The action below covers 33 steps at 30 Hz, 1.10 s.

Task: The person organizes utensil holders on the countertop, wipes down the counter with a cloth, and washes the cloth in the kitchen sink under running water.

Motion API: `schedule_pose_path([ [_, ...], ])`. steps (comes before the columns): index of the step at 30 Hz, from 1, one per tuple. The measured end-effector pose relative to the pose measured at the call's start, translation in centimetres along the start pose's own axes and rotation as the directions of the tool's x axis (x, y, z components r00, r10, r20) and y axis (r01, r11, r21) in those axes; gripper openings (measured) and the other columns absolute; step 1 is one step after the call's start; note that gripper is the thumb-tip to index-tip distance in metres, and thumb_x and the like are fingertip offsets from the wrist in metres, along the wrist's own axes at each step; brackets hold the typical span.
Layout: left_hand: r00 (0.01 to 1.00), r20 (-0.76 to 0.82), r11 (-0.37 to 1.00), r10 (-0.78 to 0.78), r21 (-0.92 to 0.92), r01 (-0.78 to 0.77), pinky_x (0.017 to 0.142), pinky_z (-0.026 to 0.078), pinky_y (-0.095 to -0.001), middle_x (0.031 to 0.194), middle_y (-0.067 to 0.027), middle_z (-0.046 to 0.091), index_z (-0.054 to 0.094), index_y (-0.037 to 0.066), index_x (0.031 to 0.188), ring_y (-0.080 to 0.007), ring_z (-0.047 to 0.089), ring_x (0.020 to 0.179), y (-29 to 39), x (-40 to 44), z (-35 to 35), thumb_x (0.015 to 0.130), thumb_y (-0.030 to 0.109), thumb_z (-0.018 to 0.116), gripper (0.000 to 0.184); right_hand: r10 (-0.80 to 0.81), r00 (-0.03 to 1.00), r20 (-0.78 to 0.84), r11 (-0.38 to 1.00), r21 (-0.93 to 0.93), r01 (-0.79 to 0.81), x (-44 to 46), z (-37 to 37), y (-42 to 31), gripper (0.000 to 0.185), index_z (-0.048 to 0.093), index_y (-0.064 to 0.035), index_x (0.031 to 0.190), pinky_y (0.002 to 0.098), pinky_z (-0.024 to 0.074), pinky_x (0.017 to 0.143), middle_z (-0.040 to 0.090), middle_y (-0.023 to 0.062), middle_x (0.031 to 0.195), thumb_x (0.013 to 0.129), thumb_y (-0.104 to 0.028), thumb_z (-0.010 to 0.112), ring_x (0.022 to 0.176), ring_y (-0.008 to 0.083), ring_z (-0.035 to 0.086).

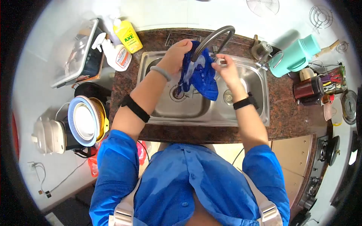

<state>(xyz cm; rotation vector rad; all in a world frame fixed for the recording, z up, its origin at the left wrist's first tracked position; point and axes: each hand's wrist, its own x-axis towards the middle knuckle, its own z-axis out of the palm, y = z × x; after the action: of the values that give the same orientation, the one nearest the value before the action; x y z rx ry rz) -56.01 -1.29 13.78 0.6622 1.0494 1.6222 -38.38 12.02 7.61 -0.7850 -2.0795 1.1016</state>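
Showing darker, wet-looking patches, the blue shirt (166,169) is nearest, with pale straps (126,211) buckled over it at both sides. Beyond its rolled sleeves, the bare hands meet above the double-bowl sink (181,122). The left hand (175,57) grasps the upper edge of a blue cloth (205,81); the right hand (227,71) is at the cloth's other side, thumb and fingers partly spread, and whether it pinches the fabric I cannot tell. The cloth hangs crumpled under the curved faucet (220,30), over the divider between the bowls. A pale streak below the spout looks like running water, so I judge rinsing to be under way; the cloth is neither wrung out nor laid aside, and how clean it is cannot be told.

Around the sink, the speckled stone surface (281,109) carries a spray bottle (120,58) and a yellow AXE bottle (129,37) at the left, and a glass teapot (261,51), a teal jug (292,58) and a dark red container (306,89) at the right. Stacked basins (83,121) stand farther left, a stove (322,148) lies to the far right, and a white wall (169,13) rises behind.
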Motion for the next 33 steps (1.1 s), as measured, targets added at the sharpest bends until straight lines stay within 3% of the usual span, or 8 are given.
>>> schedule_pose_path([
  [12, 0.984, -0.139, 0.993, 0.107, -0.024, -0.112, 0.086, 0.051, -0.0335, 0.110, -0.0060, 0.063, 0.052, 0.003, 0.123, -0.0168, 0.061, 0.098, -0.1, -2.7, -2.4, 0.101, 0.022, 0.042, 0.031, -0.021, 0.920, 0.391, 0.849, -0.479, 0.223, -0.9, 10.6, -1.2, 0.040, 0.059, -0.0016, 0.113, 0.0396, 0.0481, 0.084, 0.066, 0.0149, 0.095, 0.073, -0.001, 0.058, 0.094, 0.0343, 0.061],
  [14, 0.962, -0.223, 0.967, 0.154, -0.167, -0.194, 0.089, 0.050, -0.0351, 0.111, -0.0072, 0.062, 0.050, 0.003, 0.124, -0.0189, 0.060, 0.102, 0.5, -3.3, -3.5, 0.101, 0.023, 0.042, 0.032, -0.093, 0.825, 0.557, 0.968, 0.246, -0.057, -0.1, 11.8, 0.2, 0.037, 0.057, -0.0007, 0.113, 0.0414, 0.0506, 0.080, 0.064, 0.0083, 0.093, 0.077, -0.006, 0.061, 0.088, 0.0322, 0.062],
  [16, 0.930, -0.320, 0.954, 0.182, -0.172, -0.246, 0.090, 0.050, -0.0365, 0.113, -0.0080, 0.062, 0.049, 0.002, 0.125, -0.0209, 0.061, 0.102, 0.7, -4.0, -4.5, 0.101, 0.024, 0.041, 0.033, 0.225, 0.795, 0.563, 0.879, 0.234, -0.415, -0.2, 12.0, 0.5, 0.030, 0.055, -0.0024, 0.110, 0.0392, 0.0526, 0.074, 0.061, 0.0029, 0.091, 0.082, -0.011, 0.062, 0.083, 0.0246, 0.062],
  [19, 0.924, -0.304, 0.933, 0.232, -0.200, -0.300, 0.095, 0.045, -0.0459, 0.115, -0.0101, 0.062, 0.052, 0.008, 0.125, -0.0283, 0.060, 0.103, -3.7, -3.7, -8.8, 0.097, 0.038, 0.044, 0.041, 0.387, 0.797, 0.464, 0.117, 0.833, -0.541, -0.4, 11.7, -3.3, 0.024, 0.053, -0.0076, 0.109, 0.0336, 0.0520, 0.068, 0.062, 0.0047, 0.093, 0.086, -0.011, 0.061, 0.082, 0.0206, 0.063],
  [23, 0.837, -0.414, 0.820, -0.357, -0.568, 0.069, 0.086, 0.048, -0.0400, 0.109, -0.0085, 0.061, 0.057, 0.011, 0.113, -0.0242, 0.059, 0.098, -8.1, -4.8, -6.8, 0.093, 0.043, 0.053, 0.038, -0.374, 0.924, -0.076, 0.883, 0.276, 0.380, -4.4, 14.4, -5.9, 0.018, 0.059, -0.0045, 0.101, 0.0394, 0.0503, 0.075, 0.064, 0.0121, 0.099, 0.084, -0.010, 0.060, 0.087, 0.0299, 0.063],
  [26, 0.866, -0.499, 0.942, -0.023, -0.300, -0.147, 0.084, 0.049, -0.0400, 0.100, -0.0104, 0.064, 0.060, 0.011, 0.108, -0.0267, 0.062, 0.090, -11.2, -5.5, -4.4, 0.093, 0.039, 0.054, 0.032, -0.150, 0.988, -0.027, 0.917, -0.377, 0.129, -3.6, 15.6, -2.3, 0.019, 0.058, -0.0025, 0.089, 0.0374, 0.0473, 0.060, 0.063, 0.0078, 0.074, 0.090, -0.022, 0.058, 0.069, 0.0202, 0.060],
  [29, 0.822, -0.566, 0.960, -0.064, -0.260, -0.104, 0.076, 0.052, -0.0340, 0.098, -0.0058, 0.064, 0.061, 0.008, 0.109, -0.0181, 0.063, 0.086, -12.2, -3.5, -5.2, 0.096, 0.024, 0.051, 0.024, 0.462, 0.886, 0.025, 0.776, 0.473, -0.418, -2.6, 15.8, -0.2, 0.028, 0.058, -0.0014, 0.090, 0.0380, 0.0456, 0.059, 0.061, 0.0065, 0.076, 0.088, -0.029, 0.062, 0.066, 0.0224, 0.057],
  [33, 0.744, -0.663, 0.996, 0.084, 0.073, -0.048, 0.070, 0.051, -0.0334, 0.088, -0.0062, 0.064, 0.061, 0.007, 0.103, -0.0163, 0.062, 0.076, -11.7, -3.6, -8.1, 0.099, 0.034, 0.042, 0.032, 0.042, 0.994, -0.104, 0.996, 0.089, -0.033, -5.6, 19.4, -1.0, 0.031, 0.062, 0.0003, 0.087, 0.0390, 0.0456, 0.063, 0.062, 0.0098, 0.074, 0.084, -0.030, 0.068, 0.064, 0.0250, 0.055],
])
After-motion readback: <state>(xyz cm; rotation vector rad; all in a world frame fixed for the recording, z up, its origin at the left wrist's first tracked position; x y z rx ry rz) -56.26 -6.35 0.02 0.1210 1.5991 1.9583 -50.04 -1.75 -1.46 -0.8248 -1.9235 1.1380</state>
